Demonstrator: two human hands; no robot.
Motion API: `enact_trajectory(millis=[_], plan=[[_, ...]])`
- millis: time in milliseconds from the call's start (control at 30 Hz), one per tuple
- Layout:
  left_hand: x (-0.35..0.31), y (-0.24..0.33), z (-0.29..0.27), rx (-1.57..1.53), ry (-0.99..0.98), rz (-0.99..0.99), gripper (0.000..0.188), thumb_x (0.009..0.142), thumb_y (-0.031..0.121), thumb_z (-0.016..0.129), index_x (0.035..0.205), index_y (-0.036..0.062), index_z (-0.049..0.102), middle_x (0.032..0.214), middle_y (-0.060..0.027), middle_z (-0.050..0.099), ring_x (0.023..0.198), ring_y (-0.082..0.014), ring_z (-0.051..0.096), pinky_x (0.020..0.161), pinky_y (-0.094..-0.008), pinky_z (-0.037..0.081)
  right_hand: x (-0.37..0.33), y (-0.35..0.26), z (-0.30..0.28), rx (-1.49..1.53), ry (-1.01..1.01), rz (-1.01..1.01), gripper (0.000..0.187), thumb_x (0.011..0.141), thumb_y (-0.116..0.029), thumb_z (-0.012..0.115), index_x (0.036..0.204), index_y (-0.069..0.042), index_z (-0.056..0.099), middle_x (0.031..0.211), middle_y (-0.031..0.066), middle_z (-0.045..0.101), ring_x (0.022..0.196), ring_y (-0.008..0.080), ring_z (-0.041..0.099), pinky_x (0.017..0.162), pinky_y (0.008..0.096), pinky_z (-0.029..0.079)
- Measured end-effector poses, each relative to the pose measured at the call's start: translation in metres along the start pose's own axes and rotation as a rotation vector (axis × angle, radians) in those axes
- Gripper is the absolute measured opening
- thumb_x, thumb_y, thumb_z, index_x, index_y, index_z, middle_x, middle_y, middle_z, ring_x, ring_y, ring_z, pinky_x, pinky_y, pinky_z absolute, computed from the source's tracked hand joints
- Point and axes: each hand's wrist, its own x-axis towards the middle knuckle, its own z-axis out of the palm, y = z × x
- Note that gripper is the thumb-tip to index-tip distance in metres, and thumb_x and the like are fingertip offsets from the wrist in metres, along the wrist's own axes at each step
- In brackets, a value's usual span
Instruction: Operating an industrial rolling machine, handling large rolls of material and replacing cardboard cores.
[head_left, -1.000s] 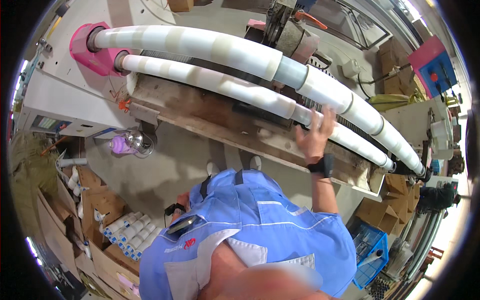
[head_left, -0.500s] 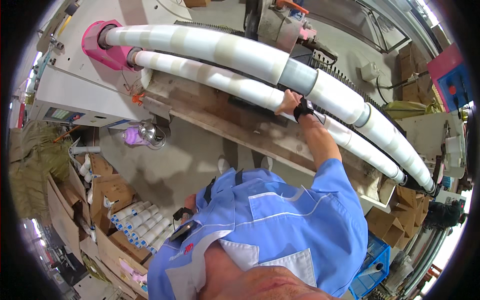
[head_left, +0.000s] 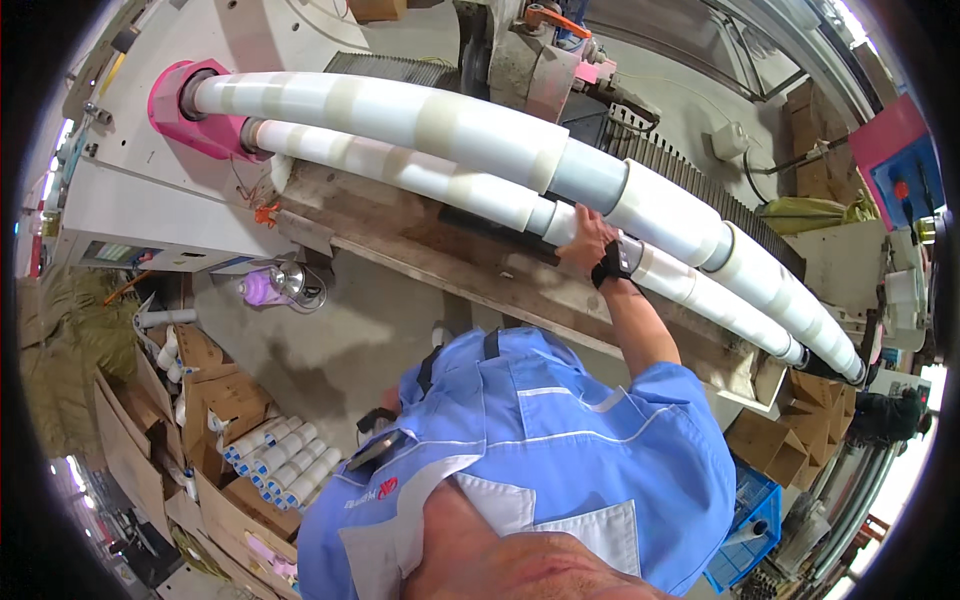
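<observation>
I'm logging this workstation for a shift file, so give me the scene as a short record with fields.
Right hand: on the thinner white roller, beside a grey gap
Right wrist: black strap
Left hand: low beside the body, partly hidden; grip unclear
Far side: thicker white roller, also with grey gaps
Left mount: pink housing
Floor: white rolls stacked among cardboard boxes; purple-and-metal container

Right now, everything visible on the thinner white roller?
The thinner roller is mostly white, with beige bands and a bare grey section just left of the right hand, which touches it. Its surface looks smooth, material unclear. Its left end meets a pink housing; it runs alongside the thicker roller, over the trough, looking curved through the fisheye lens.
</observation>
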Motion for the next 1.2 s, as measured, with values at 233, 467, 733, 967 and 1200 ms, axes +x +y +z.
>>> enact_trajectory(millis=[233, 467, 733, 967, 1200], plan=[[0.045, 0.065, -0.118, -1.207, 0.05, -0.514, 0.019, 0.09, 0.03, 0.066, 0.088, 0.0114, 0.062, 0.077, -0.0054, 0.065, 0.071, -0.0221, 0.065, 0.058, -0.0401, 0.049, -0.03, 0.048, 0.037, -0.199, 0.355, -0.021, 0.1, 0.058, -0.029, 0.086, 0.143, -0.008, 0.038, 0.141, 0.0164, 0.048, 0.133, 0.0373, 0.042, 0.113, 0.0529, 0.027], [0.031, -0.039, -0.054, -0.083, 0.276, 0.435, 0.021, 0.089, 0.03, 0.063, 0.085, 0.0108, 0.07, 0.074, -0.0138, 0.069, 0.063, -0.0288, 0.068, 0.053, -0.0409, 0.052, -0.046, 0.027, 0.069, -0.186, 0.429, 0.068, 0.11, 0.066, -0.03, 0.082, 0.155, -0.007, 0.022, 0.16, 0.0207, 0.021, 0.15, 0.0426, 0.013, 0.12, 0.0583, 0.011], [0.008, -0.114, -0.027, 0.095, -0.061, 0.093, 0.023, 0.089, 0.031, 0.058, 0.09, 0.0117, 0.071, 0.077, -0.0159, 0.068, 0.068, -0.031, 0.069, 0.056, -0.0451, 0.053, -0.041, 0.002, 0.11, -0.224, 0.468, 0.09, 0.123, 0.061, -0.029, 0.084, 0.158, -0.01, 0.01, 0.163, 0.0192, 0.01, 0.151, 0.0427, 0.005, 0.119, 0.0585, 0.011], [-0.001, -0.169, -0.034, 0.147, -0.08, 0.171, 0.023, 0.092, 0.03, 0.055, 0.092, 0.0125, 0.07, 0.073, -0.0128, 0.067, 0.064, -0.0279, 0.067, 0.053, -0.0421, 0.051, -0.022, -0.06, 0.092, -0.107, 0.355, 0.171, 0.121, 0.065, -0.032, 0.082, 0.157, -0.008, 0.007, 0.163, 0.0205, 0.005, 0.151, 0.0432, -0.004, 0.121, 0.0577, 0.005], [-0.035, -0.09, -0.093, -0.829, -0.034, -0.252, 0.031, 0.097, 0.03, 0.043, 0.098, 0.0129, 0.068, 0.07, -0.0048, 0.06, 0.055, -0.0205, 0.054, 0.047, -0.0347, 0.042, -0.006, -0.083, 0.058, -0.198, 0.14, 0.194, 0.119, 0.066, -0.037, 0.084, 0.158, -0.01, 0.013, 0.164, 0.0182, 0.011, 0.152, 0.0408, 0.005, 0.12, 0.0605, 0.007]])
